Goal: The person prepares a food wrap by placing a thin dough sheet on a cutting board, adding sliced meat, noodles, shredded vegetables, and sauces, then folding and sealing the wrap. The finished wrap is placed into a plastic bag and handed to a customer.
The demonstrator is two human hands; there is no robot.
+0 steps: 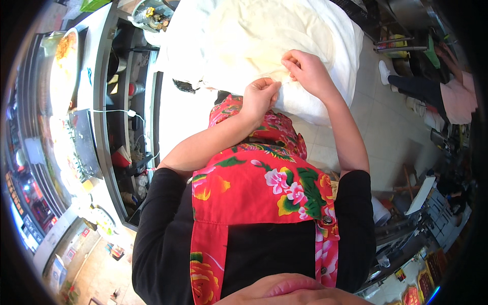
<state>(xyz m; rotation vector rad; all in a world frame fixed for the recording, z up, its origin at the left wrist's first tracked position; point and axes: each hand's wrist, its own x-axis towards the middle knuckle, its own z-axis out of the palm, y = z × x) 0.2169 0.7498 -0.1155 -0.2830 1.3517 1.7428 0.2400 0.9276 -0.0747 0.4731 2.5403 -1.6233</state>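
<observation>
A thin cream cloth (254, 30) lies wrinkled over a broad, soft-looking white covering (341, 56) just ahead of me. My left hand (259, 96) is closed at the near edge of the cloth, thumb and fingertips pinched together on it. Slightly farther off and to the right, my right hand (309, 73) has its fingers curled in a pinch on the same cloth. A short stretch of the cream edge runs between the two hands. What lies under the coverings is hidden.
Shelving (114, 127) with a white cable stands along my left. At the far left is a bowl (152, 15) of small items. A person in dark trousers (417, 89) is on the tiled floor (376, 117) to the right. My red floral apron (254, 188) hangs close to the covering.
</observation>
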